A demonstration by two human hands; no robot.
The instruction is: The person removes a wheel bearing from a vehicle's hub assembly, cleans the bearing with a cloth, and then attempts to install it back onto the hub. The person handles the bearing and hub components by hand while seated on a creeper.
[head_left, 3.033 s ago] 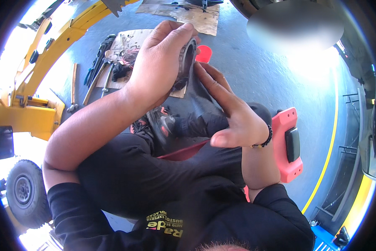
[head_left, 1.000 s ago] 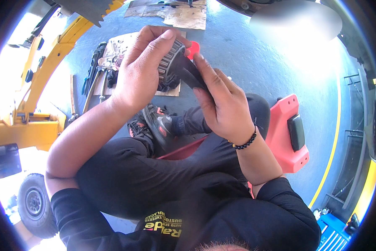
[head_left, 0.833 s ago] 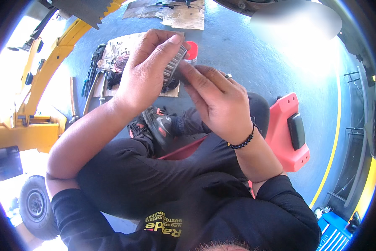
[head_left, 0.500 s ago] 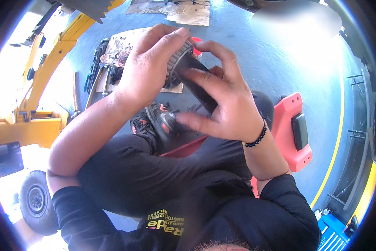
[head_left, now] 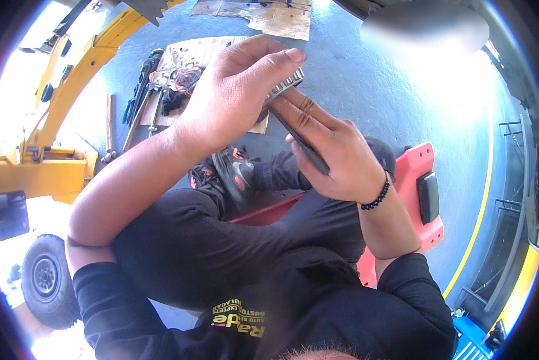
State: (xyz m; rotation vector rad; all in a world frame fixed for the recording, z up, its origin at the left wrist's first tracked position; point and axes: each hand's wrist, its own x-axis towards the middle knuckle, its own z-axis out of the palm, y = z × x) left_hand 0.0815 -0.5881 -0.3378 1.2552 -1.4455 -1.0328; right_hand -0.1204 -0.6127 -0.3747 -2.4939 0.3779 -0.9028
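My left hand (head_left: 245, 87) is closed round a metal roller bearing (head_left: 287, 83). A row of its rollers shows edge-on past the thumb; the palm and fingers cover the rest. My right hand (head_left: 344, 159) grips a dark, flat strip (head_left: 302, 143), its fingers lying along one face and its thumb on the other side. The strip's far end reaches the bearing's near edge, beside the right fingertips. Whether the strip presses on the rollers cannot be made out. Both hands are raised above my crossed legs (head_left: 239, 240).
A red creeper board (head_left: 416, 162) with a black pad lies under me, jutting out right. Beyond my left forearm, tools and rags (head_left: 185, 81) lie on cardboard (head_left: 257, 124). A yellow machine arm (head_left: 80, 78) and a wheel (head_left: 46, 277) stand left. Another cardboard piece (head_left: 278, 21) lies farther off.
My left hand has shifted right, and the bearing has turned from showing its round face to edge-on. My right fingers have straightened along the strip, which now shows narrower.
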